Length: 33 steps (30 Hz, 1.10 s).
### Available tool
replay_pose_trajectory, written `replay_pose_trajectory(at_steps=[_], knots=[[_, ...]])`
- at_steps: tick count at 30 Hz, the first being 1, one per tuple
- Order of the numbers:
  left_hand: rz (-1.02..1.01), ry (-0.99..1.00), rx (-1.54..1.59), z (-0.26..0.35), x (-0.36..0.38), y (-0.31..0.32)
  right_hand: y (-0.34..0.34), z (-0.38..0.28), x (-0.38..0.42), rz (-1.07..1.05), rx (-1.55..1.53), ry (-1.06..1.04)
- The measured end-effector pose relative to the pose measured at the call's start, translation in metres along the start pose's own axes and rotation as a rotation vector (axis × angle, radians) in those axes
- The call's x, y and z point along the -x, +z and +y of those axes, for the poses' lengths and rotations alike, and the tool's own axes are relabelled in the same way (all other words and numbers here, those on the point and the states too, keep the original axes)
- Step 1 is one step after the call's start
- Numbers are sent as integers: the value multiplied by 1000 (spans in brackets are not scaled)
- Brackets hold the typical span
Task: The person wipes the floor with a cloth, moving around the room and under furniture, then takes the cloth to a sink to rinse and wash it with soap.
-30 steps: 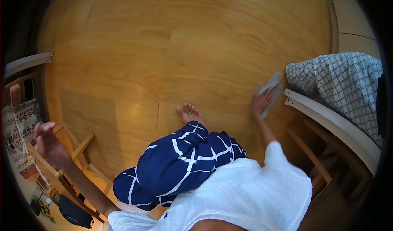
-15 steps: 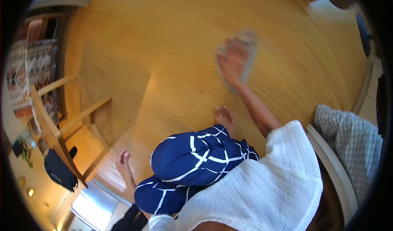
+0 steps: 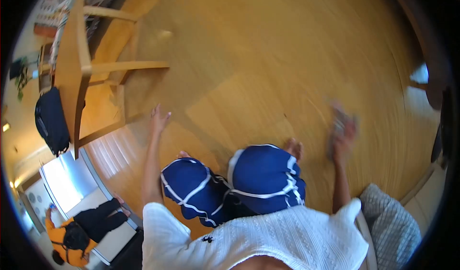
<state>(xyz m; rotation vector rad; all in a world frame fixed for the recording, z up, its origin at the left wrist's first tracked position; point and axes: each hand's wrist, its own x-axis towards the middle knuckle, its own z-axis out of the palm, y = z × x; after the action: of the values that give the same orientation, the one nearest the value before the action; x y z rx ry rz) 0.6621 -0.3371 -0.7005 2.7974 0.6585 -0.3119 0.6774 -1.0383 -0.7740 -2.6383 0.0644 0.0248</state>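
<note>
My right hand [image 3: 344, 132] is at the right, blurred by motion, over a greyish cloth [image 3: 332, 143] on the wooden floor [image 3: 258, 78]. Its fingers are pressed on the cloth, part of which pokes out at the hand's left side. On the left, my left hand [image 3: 160, 119] is held out above the floor with its fingers apart and nothing in it. Between the two arms are my bent knees in blue patterned trousers [image 3: 263, 172], with the toes of both feet just beyond them.
A wooden chair [image 3: 86, 69] stands at the left, with a black bag [image 3: 51, 121] beside it. Another person in an orange top [image 3: 56, 234] is at the lower left. A grey checked cushion [image 3: 390, 224] lies at the lower right.
My right hand and the cloth have come back closer to my body, farther right in view. My left hand has reached forward. The view has turned, bringing the other person into sight.
</note>
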Motion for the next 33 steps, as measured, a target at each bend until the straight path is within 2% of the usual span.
replay_pose_trajectory(at_steps=[2, 3, 6, 8, 9, 10, 11, 12, 13, 14, 15, 16, 17, 18, 20, 23, 24, 26, 28, 29, 30, 32, 33], knots=[[128, -199, -272, -21, -22, 16, -18, 65, 34, 195, 210, 186], [198, -272, -261, -24, -34, 16, -18, 79, 36, 289, 319, 331], [425, -405, -246, -10, -66, 31, -2, 76, -15, 456, 480, 857], [615, -408, -249, -7, -80, 54, 20, 46, -90, 474, 509, 984], [597, -435, -200, -7, -83, 56, 32, 18, -143, 472, 526, 915], [575, -460, -163, -8, -79, 54, 70, 40, -191, 593, 1067, 398], [579, -427, -190, -10, -75, 52, 97, 30, -245, 636, 1183, 180], [593, -398, -208, -8, -77, 53, 74, -124, -293, 424, 349, 623], [461, -487, -181, 4, -76, 42, 97, -183, -337, 406, 437, 553], [322, -573, -164, 17, -74, 29, 138, -209, -381, 576, 389, 342], [332, -564, -160, 19, -70, 33, 141, -287, -404, 393, 306, 313], [385, -523, -158, 19, -65, 37, 174, -326, -431, 429, 160, 133], [442, -476, -160, 19, -62, 41, 224, -357, -461, 487, 180, 67], [471, -451, -159, 17, -61, 41, 227, -423, -457, 333, 189, -40], [535, -397, -156, 14, -62, 40, 285, -516, -457, 377, 18, -197], [570, -339, -160, 6, -65, 37, 324, -624, -396, 139, -159, -478], [572, -327, -162, 5, -65, 37, 343, -640, -373, 110, -193, -609], [571, -320, -169, 5, -65, 40, 343, -646, -331, -177, -181, -1052], [537, -337, -226, 1, -66, 39, 340, -617, -296, -182, -284, -1421], [503, -350, -278, -1, -66, 40, 329, -589, -290, -254, -286, -1408], [491, -454, -346, -2, -71, 47, 301, -551, -286, -331, -290, -1386], [462, -434, -327, -14, -72, 54, 235, -456, -286, -335, -320, -1071], [511, -404, -302, -14, -74, 56, 181, -419, -274, -241, -104, -765]])
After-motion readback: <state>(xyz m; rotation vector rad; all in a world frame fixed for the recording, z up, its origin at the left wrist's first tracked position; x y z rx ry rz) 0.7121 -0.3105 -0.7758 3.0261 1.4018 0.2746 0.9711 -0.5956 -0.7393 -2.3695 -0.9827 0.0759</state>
